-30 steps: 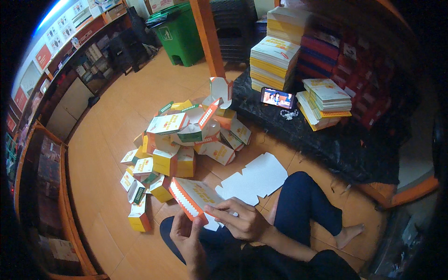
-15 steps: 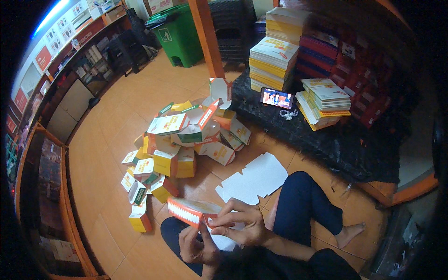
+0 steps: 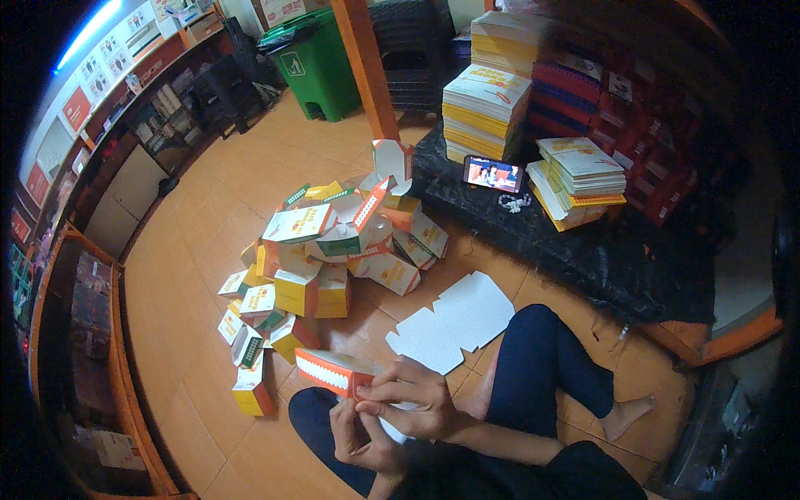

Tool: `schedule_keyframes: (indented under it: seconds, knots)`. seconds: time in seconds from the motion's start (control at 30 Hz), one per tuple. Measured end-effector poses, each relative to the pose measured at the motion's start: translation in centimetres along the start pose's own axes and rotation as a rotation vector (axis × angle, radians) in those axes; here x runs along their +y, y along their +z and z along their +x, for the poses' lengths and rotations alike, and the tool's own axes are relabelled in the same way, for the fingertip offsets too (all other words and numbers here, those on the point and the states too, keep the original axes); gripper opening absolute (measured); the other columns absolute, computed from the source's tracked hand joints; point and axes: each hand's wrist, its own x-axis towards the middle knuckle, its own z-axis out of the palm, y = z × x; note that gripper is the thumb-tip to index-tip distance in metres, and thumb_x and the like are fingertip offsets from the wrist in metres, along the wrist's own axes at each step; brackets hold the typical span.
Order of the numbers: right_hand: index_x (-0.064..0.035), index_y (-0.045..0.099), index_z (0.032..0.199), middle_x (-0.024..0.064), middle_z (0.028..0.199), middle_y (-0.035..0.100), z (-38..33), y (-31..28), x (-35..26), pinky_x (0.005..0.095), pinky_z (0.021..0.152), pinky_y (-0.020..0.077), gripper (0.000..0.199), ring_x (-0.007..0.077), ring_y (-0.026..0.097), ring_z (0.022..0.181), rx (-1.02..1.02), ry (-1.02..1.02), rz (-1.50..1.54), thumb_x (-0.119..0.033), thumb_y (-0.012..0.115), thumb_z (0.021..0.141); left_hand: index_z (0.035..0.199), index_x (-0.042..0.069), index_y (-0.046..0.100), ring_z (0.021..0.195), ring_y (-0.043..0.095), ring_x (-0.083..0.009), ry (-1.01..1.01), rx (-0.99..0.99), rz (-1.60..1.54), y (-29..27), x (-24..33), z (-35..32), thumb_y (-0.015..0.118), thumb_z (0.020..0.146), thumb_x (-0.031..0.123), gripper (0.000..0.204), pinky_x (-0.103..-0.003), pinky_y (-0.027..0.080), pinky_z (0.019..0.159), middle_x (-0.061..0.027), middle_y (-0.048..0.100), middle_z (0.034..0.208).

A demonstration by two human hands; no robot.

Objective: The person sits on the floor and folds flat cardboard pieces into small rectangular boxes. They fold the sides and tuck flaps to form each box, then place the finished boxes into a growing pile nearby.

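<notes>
Above my lap, both hands grip a partly folded cardboard box (image 3: 327, 372) with an orange side and white scalloped pattern. My left hand (image 3: 363, 440) pinches it from below at the near corner. From the right, my right hand (image 3: 410, 398) closes its fingers on the same corner, its fingertips close to the left ones. Part of the box's white inside shows beneath my hands; the rest is hidden by them. Just beyond my right hand a flat white cardboard blank (image 3: 454, 323) with notched edges lies on the tiled floor.
A heap of folded boxes (image 3: 304, 279) in white, yellow, orange and green lies ahead on the left. At the right, a black-covered platform (image 3: 575, 267) bears stacks of flat blanks (image 3: 486, 112), a lit phone (image 3: 493, 174) and a beaded string (image 3: 515, 202). An orange post (image 3: 367, 71) and green bin (image 3: 315, 71) stand behind.
My hands have drawn closer together at the box's corner. The left hand has shifted slightly right, and the box has tilted a little. The heap and the flat blank stay where they were.
</notes>
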Motion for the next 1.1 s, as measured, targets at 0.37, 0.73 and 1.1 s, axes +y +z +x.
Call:
schedule_keyframes:
  seconds: [0.37, 0.73, 1.1]
  knots:
    - [-0.0118, 0.053, 0.144, 0.0126, 0.122, 0.061, -1.5, -0.2, 0.8, 0.0411, 0.087, 0.0562, 0.064, 0.0317, 0.064, 0.109, -0.248, 0.143, -0.509, -0.003, 0.065, 0.081, 0.116, 0.0, 0.058, 0.1, 0.063, -0.0201, -0.36, 0.207, -0.472, -3.7, -3.1, 5.8, 0.054, 0.103, 0.022, 0.025, -0.032, 0.052, 0.088, -0.0111, 0.062, 0.111]
    - [0.001, 0.069, 0.114, 0.0139, 0.097, 0.067, 1.0, -1.5, -1.5, 0.037, 0.071, 0.058, 0.033, 0.0295, 0.07, 0.083, -0.07, 0.058, -0.319, 0.006, 0.069, 0.081, 0.128, -0.003, 0.054, 0.109, 0.062, -0.0242, -0.666, -0.125, -0.421, -1.6, -0.9, 2.4, 0.072, 0.09, 0.012, 0.045, -0.038, 0.049, 0.097, -0.0132, 0.063, 0.119]
    - [-0.0014, 0.072, 0.096, 0.0096, 0.091, 0.066, 2.3, -3.5, -2.7, 0.0316, 0.071, 0.0537, 0.019, 0.0206, 0.067, 0.08, -0.103, 0.162, 0.095, -0.001, 0.081, 0.079, 0.125, -0.004, 0.054, 0.109, 0.063, -0.0236, 0.295, -0.002, 0.209, -1.9, -2.9, 2.0, 0.077, 0.082, -0.001, 0.048, -0.037, 0.052, 0.095, -0.0155, 0.064, 0.12]
